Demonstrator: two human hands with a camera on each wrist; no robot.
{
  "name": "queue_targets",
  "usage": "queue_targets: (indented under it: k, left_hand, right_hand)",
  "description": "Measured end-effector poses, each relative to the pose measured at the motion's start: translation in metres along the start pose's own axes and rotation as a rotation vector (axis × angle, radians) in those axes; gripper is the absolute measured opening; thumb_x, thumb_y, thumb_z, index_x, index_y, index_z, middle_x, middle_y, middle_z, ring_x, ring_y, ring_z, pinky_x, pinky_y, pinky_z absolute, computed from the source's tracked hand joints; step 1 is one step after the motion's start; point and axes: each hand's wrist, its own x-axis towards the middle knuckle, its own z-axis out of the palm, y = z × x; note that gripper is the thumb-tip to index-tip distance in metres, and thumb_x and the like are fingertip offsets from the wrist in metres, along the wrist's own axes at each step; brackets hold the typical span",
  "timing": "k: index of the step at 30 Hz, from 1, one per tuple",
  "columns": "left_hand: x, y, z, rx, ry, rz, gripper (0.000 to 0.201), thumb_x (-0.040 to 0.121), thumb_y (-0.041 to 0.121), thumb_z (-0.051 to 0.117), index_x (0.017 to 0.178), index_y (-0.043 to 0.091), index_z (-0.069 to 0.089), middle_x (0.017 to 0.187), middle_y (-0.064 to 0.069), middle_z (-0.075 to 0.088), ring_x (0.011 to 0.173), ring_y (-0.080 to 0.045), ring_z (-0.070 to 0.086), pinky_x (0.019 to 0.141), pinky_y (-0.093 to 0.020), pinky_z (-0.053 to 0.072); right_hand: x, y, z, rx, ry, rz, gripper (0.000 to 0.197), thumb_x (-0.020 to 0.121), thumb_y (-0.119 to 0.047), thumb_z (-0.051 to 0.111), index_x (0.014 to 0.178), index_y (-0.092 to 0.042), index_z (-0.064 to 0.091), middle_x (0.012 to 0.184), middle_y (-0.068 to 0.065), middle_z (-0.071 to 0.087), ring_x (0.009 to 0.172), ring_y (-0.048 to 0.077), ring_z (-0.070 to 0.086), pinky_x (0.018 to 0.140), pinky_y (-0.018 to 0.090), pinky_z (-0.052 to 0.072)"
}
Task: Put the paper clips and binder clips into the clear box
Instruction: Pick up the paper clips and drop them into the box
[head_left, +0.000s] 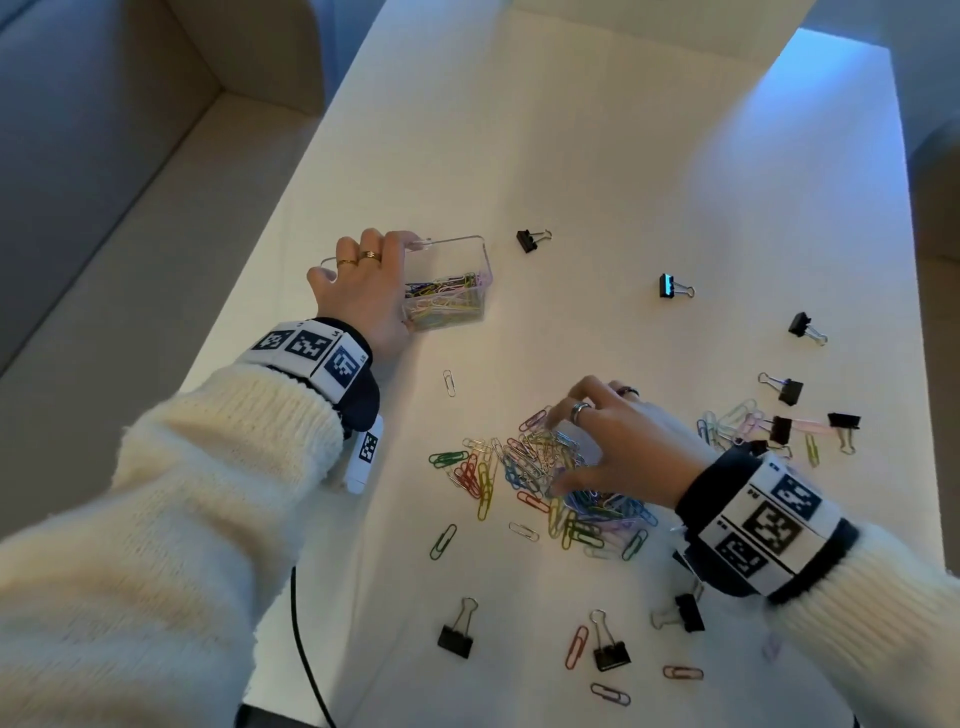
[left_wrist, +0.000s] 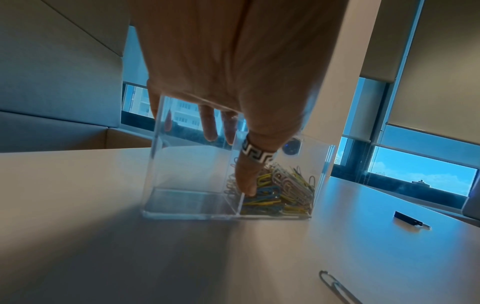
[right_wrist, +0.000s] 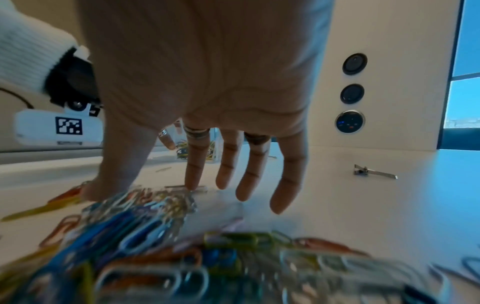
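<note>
Lying left-to-right, clear box (head_left: 457, 260) stands upright.

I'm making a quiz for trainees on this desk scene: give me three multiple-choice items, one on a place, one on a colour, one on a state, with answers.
1. Where is the left hand?
A. on the clear box
B. on the loose pile
C. off the table

2. What colour are the bodies of the binder clips?
A. red
B. black
C. white

3. What state is the left compartment of the clear box, as the left wrist view shows it?
A. full of binder clips
B. covered by a lid
C. empty

Answers:
1 A: its fingers curl over the box's rim.
2 B: each one scattered on the table has a black body.
3 C: paper clips fill only the right compartment.
</note>
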Motion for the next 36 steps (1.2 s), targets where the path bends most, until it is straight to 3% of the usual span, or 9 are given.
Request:
queue_targets:
  k: [3,5,9,14,20,24,29,33,36]
  left_hand:
    - [0.000,0.000,0.000,0.000,0.003,-0.005,0.078,0.075,0.029,0.069,0.137,0.023,0.023,0.124,-0.007,0.034,0.115,-0.026,0.030,0.089,-0.042,0.030]
    - [-0.001,0.001,-0.001,-0.004,0.001,-0.010,0.077,0.075,0.028,0.069,0.137,0.023,0.023,0.125,-0.007,0.034,0.116,-0.027,0.030,0.089,-0.042,0.029]
    - [-0.002,0.003,-0.002,-0.012,0.002,-0.012,0.076,0.075,0.028,0.068,0.137,0.022,0.024,0.125,-0.008,0.034,0.116,-0.027,0.030,0.089,-0.042,0.029]
    - [-0.002,0.003,-0.003,-0.019,-0.006,-0.013,0.076,0.075,0.025,0.068,0.137,0.023,0.024,0.125,-0.008,0.034,0.117,-0.027,0.030,0.090,-0.042,0.029]
    - [-0.003,0.003,-0.003,-0.016,-0.009,-0.013,0.077,0.076,0.022,0.068,0.138,0.023,0.023,0.126,-0.008,0.034,0.117,-0.026,0.030,0.091,-0.043,0.029]
    - [-0.003,0.003,-0.003,-0.015,-0.005,-0.009,0.076,0.076,0.023,0.067,0.138,0.024,0.023,0.125,-0.007,0.034,0.117,-0.026,0.030,0.090,-0.043,0.029]
    - [-0.001,0.001,0.000,-0.006,0.003,-0.009,0.076,0.076,0.030,0.067,0.137,0.024,0.023,0.126,-0.006,0.033,0.117,-0.026,0.029,0.089,-0.042,0.028]
    - [-0.001,0.001,0.002,-0.003,0.032,-0.005,0.073,0.077,0.025,0.066,0.137,0.024,0.024,0.124,-0.006,0.034,0.116,-0.025,0.031,0.088,-0.041,0.028]
    - [-0.002,0.001,0.000,-0.003,0.024,-0.002,0.073,0.077,0.031,0.066,0.136,0.023,0.024,0.125,-0.006,0.034,0.116,-0.025,0.030,0.087,-0.041,0.028]
  right_hand:
    - [-0.008,-0.003,0.012,0.026,-0.034,0.024,0.078,0.060,-0.067,0.067,0.124,-0.032,0.040,0.123,-0.004,0.031,0.104,0.018,0.043,0.074,0.032,0.053]
    - [-0.010,-0.006,0.020,0.080,-0.025,0.031,0.075,0.061,-0.058,0.073,0.122,-0.030,0.040,0.121,-0.004,0.031,0.101,0.019,0.046,0.077,0.033,0.054]
    - [-0.005,-0.012,0.021,0.267,-0.027,0.029,0.047,0.072,-0.034,0.073,0.114,-0.023,0.053,0.117,-0.004,0.041,0.101,0.015,0.049,0.092,0.028,0.048]
    - [0.004,-0.010,0.017,0.410,0.073,0.083,0.021,0.080,-0.011,0.067,0.100,-0.017,0.066,0.105,-0.004,0.060,0.087,0.007,0.053,0.080,0.010,0.041]
    - [0.015,-0.006,0.006,0.504,0.105,0.167,0.018,0.081,-0.010,0.067,0.099,-0.012,0.069,0.098,0.003,0.068,0.083,0.011,0.059,0.081,0.015,0.045]
    - [0.025,-0.007,-0.012,0.494,0.144,0.133,0.016,0.080,-0.012,0.068,0.096,-0.013,0.070,0.093,0.001,0.070,0.076,0.005,0.057,0.075,0.008,0.041]
    - [0.052,-0.022,-0.055,0.550,0.318,0.074,0.017,0.081,-0.012,0.066,0.098,-0.013,0.069,0.074,-0.015,0.057,0.056,-0.015,0.052,0.060,-0.009,0.034]
    - [0.080,-0.041,-0.091,0.564,0.500,-0.031,0.017,0.079,-0.007,0.068,0.094,-0.013,0.071,0.071,-0.012,0.058,0.050,-0.015,0.050,0.054,-0.005,0.035]
    - [0.096,-0.056,-0.105,0.515,0.623,-0.099,0.016,0.078,-0.006,0.066,0.091,-0.013,0.072,0.078,-0.005,0.064,0.065,-0.006,0.055,0.064,-0.002,0.037]
